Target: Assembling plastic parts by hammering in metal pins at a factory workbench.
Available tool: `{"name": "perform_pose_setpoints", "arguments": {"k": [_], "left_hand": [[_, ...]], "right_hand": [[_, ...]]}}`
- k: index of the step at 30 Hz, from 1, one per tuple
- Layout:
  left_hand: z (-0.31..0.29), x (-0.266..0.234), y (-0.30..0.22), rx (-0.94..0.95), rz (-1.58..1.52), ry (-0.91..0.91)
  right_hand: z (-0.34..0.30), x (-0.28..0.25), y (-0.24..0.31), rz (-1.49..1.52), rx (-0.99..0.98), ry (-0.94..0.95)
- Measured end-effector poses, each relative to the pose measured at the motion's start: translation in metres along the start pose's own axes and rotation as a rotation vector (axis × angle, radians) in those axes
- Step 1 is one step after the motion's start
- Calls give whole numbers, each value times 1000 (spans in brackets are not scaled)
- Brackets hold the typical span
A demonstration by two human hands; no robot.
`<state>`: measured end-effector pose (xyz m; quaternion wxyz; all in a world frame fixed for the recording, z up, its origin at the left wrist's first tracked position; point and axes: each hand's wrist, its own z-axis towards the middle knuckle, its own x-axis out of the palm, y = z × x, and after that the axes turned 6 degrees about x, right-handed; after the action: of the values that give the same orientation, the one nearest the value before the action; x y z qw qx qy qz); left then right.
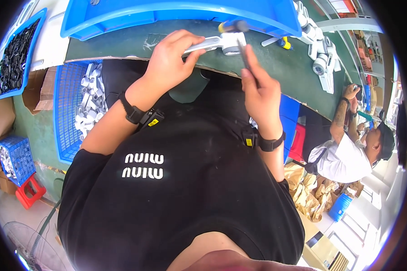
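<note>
My left hand (169,56) is closed around the long arm of a white plastic part (208,44), whose round end lies on the green bench near its front edge. In my right hand (263,92) is the dark handle of a small hammer. The hammer's yellow and black head (233,26), a little blurred, is just above the round end; whether they touch I cannot tell. Fingers of my right hand partly hide the handle.
A large blue tray (181,10) borders the bench's far side. To the right lie a yellow-and-black tool (284,43) and several white assemblies (320,63). A blue crate (68,113) of white parts stands at left. A co-worker (343,156) sits at far right.
</note>
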<state>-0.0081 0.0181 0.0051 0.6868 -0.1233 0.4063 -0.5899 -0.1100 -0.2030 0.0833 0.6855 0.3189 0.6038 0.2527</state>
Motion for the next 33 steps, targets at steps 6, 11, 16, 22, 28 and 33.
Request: {"name": "perform_pose_setpoints", "arguments": {"k": [6, 11, 16, 22, 28, 33], "left_hand": [[0, 0, -1, 2, -10, -16], [0, -3, 0, -128, -66, -3], [0, -4, 0, -158, -70, 24], [-4, 1, -1, -166, -86, -19], [-6, 0, 3, -114, -15, 32], [-4, 0, 2, -144, -80, 11]], "right_hand": [[4, 19, -22, -115, -159, 9], [-8, 5, 1, 239, 62, -74], [8, 8, -5, -14, -246, -87], [2, 1, 11, 486, 178, -97], [8, 13, -7, -48, -329, -18], [-15, 6, -12, 388, -102, -110]]}}
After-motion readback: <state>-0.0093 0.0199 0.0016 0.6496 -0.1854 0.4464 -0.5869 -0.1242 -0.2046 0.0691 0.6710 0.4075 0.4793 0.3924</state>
